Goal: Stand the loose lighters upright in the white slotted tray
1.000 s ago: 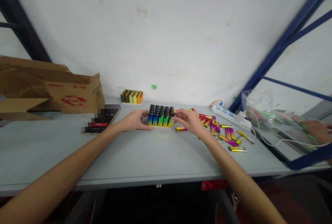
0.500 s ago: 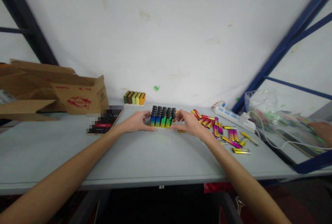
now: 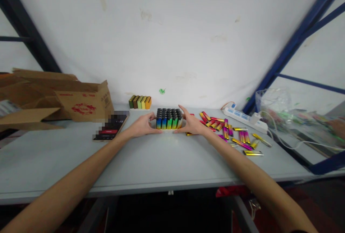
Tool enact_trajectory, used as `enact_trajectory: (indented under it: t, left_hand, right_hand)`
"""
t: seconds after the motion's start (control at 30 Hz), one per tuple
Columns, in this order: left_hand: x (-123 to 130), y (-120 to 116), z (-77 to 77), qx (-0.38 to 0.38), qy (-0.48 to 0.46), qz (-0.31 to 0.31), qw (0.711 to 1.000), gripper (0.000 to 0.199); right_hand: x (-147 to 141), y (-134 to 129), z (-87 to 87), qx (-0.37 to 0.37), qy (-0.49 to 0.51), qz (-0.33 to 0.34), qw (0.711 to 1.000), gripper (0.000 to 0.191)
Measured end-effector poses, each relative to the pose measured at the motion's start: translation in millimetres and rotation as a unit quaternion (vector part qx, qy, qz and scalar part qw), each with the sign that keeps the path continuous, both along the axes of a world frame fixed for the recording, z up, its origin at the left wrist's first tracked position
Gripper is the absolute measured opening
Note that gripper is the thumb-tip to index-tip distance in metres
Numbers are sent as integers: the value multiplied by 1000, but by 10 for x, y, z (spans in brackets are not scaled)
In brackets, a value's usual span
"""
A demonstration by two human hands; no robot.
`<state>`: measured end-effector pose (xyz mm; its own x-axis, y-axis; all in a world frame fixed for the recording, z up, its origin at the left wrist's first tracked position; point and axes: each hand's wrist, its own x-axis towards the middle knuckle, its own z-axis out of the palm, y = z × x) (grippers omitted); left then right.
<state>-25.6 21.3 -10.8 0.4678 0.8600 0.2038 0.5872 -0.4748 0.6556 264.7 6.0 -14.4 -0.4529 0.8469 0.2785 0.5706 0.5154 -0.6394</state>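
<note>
A tray of lighters (image 3: 169, 119) stands upright on the table, its rows of black tops above bodies coloured blue, green and orange. My left hand (image 3: 145, 123) is closed against the tray's left end, thumb along the lower front edge and fingers curled at the side. At the right end, my right hand (image 3: 191, 122) holds the tray with its thumb at the lower front corner. Its index finger points up beside the back corner; the other fingers are partly hidden. Loose lighters (image 3: 215, 123) in pink, red and yellow lie right of this hand.
Near the wall stands a second tray of lighters (image 3: 140, 102), green to orange. A phone (image 3: 110, 127) and an open cardboard box (image 3: 83, 101) are at left. A white power strip (image 3: 245, 118) with cables lies at right, near a blue rack post (image 3: 280, 55). Another person's hand (image 3: 338, 127) shows at far right.
My right hand's bent fingers have opened at the tray's right end, and its index finger has lifted upward. My left hand stays at the left end. The view has shifted slightly.
</note>
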Motion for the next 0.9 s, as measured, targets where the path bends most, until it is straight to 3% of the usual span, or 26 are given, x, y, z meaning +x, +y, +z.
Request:
enact_trajectory:
  t: [0.17, 0.27, 0.4, 0.53, 0.7, 0.8, 0.9]
  left_hand:
    - [-1, -39, 52, -59, -38, 5, 997, 64]
    - [14, 6, 117, -26, -35, 15, 999, 64]
    - [45, 232, 288, 53, 0, 33, 998, 59]
    - [61, 582, 421, 66, 39, 32, 997, 59]
    - [74, 851, 289, 5, 42, 33, 999, 65]
    - [74, 871, 138, -31, 49, 48, 997, 65]
    - [50, 808, 62, -65, 51, 56, 995, 64]
  right_hand:
    - [2, 10, 79, 16, 1, -14, 1000, 130]
    - [26, 49, 171, 25, 4, -9, 1000, 129]
    - [53, 306, 318, 52, 9, 6, 999, 127]
    - [22, 695, 379, 56, -15, -3, 998, 128]
    - [-82, 987, 189, 19, -54, -22, 998, 127]
    - [-139, 1000, 38, 7, -53, -30, 998, 122]
    - [-138, 934, 22, 6, -57, -31, 998, 120]
